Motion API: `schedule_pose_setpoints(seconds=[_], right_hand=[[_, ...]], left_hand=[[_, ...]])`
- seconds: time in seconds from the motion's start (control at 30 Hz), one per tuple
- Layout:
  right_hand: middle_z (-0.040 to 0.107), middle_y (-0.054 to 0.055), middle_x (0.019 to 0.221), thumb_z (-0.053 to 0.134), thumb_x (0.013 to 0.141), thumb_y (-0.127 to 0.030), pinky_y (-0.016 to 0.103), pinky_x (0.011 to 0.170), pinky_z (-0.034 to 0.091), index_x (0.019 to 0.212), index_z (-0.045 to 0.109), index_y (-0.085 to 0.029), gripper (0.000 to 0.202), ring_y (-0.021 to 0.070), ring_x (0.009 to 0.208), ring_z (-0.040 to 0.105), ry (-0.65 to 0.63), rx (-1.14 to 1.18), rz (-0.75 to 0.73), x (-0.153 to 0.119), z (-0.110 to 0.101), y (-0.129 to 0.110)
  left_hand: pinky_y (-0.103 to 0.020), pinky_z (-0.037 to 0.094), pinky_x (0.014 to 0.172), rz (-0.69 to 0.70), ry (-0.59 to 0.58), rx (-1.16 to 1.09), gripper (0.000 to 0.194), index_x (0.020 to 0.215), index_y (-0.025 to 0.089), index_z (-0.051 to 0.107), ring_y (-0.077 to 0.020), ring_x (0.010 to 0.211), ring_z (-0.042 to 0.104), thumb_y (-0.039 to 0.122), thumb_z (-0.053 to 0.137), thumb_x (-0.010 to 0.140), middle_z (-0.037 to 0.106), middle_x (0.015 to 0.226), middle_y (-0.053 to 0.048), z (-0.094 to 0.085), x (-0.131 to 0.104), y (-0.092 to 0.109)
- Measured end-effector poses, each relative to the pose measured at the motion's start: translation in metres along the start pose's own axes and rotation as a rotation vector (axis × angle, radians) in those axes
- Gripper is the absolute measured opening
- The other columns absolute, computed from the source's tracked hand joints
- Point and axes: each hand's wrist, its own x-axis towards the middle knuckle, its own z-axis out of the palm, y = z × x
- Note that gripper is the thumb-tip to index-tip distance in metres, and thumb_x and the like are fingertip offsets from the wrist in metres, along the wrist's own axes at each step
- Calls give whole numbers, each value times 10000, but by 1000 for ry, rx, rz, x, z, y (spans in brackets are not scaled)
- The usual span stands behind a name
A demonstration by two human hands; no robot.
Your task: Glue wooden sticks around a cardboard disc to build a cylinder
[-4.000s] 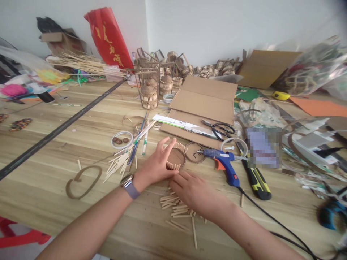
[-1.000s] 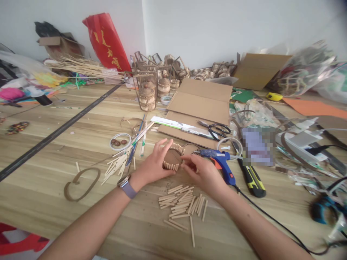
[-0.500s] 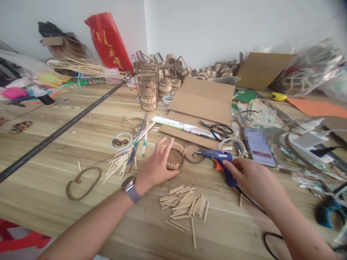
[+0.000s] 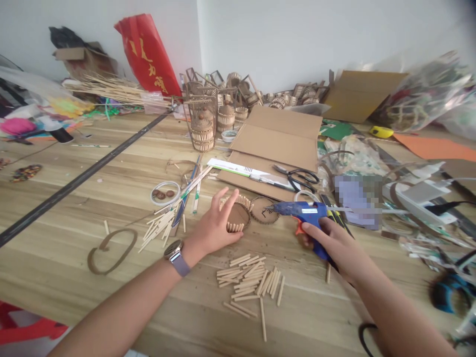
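Observation:
My left hand [image 4: 210,225] is cupped at the left side of a small round stick basket [image 4: 238,218], its fingers spread and the thumb near the front rim. Whether it touches the basket I cannot tell. The basket is a brown ring with short upright sticks along part of its edge. My right hand [image 4: 334,243] is closed around the handle of a blue hot glue gun [image 4: 307,210], nozzle pointing left. Below the nozzle lies a thin dark ring [image 4: 265,211] with small dark bits inside. Short wooden sticks [image 4: 249,282] lie loose in front.
Black scissors [image 4: 297,174] and a white-green strip [image 4: 238,168] lie on flattened cardboard [image 4: 277,139]. A phone [image 4: 357,201] rests at right. Finished stick baskets [image 4: 203,131] stand at the back. A tape roll [image 4: 165,193] with brown discs and a curled strip [image 4: 111,252] lie at left.
The glue gun has been lifted slightly, and my right hand has gone from resting on it to wrapping its handle. My left hand and the basket look nearly unmoved.

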Motion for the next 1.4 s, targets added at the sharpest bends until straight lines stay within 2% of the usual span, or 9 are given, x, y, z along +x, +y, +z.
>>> schedule_pose_setpoints(seconds=[0.1,0.23,0.33,0.4,0.5,0.57,0.67,1.1,1.4], right_hand=[[460,-53,520,683,739,-564,242,480,335,842,616,-176,407,108,481,417,-157,317,67,-7,6,-3],[467,-40,534,676,728,-639,234,453,307,812,647,-162,484,94,468,380,-277,251,106,-11,13,4],[482,-38,495,649,706,-700,235,407,330,832,680,-180,536,110,430,410,-246,56,101,-13,18,6],[592,-1,545,642,716,-682,260,438,429,896,714,-195,523,154,477,526,-234,-39,10,-14,21,3],[760,68,837,630,753,-611,351,693,577,949,743,-210,460,256,769,698,-245,-114,-147,-17,27,-5],[776,77,940,606,777,-575,393,804,578,952,750,-205,434,289,878,714,-254,-149,-191,-19,30,-8],[779,70,968,569,808,-523,399,830,577,1001,745,-198,416,291,895,721,-267,-179,-212,-20,35,-9],[777,64,919,553,810,-501,383,758,569,994,746,-209,395,288,806,710,-219,-269,-231,-21,43,-10],[771,64,961,547,834,-500,366,794,551,996,736,-210,383,281,853,709,-231,-273,-256,-20,44,-5]], left_hand=[[-492,526,979,-6,-6,-3,1088,1515,318,81,-347,1264,503,210,785,692,180,1547,-148,0,0,-1],[-507,503,1006,4,-9,-3,1080,1512,313,86,-346,1268,503,214,788,697,186,1545,-157,0,1,0],[-507,503,1006,-4,-18,-6,1086,1509,313,90,-347,1267,505,215,798,691,197,1539,-163,-1,1,2],[-507,500,1010,-9,-16,-6,1091,1508,318,95,-348,1276,496,219,805,685,202,1538,-157,-1,1,2],[-502,501,1012,-12,-9,-13,1099,1510,328,91,-341,1272,501,228,809,684,193,1548,-145,-1,1,1],[-501,501,1012,-12,-11,-16,1099,1510,328,93,-340,1269,504,234,811,683,192,1551,-142,0,1,1],[-502,499,1015,-13,-14,-9,1096,1510,318,104,-345,1279,492,243,816,680,196,1548,-144,1,2,0],[-523,478,1031,9,1,-14,1087,1516,331,90,-347,1291,478,235,798,697,191,1549,-142,1,2,-1],[-511,483,1027,-2,-16,-9,1081,1515,310,97,-348,1304,467,224,798,696,184,1550,-152,0,2,0]])
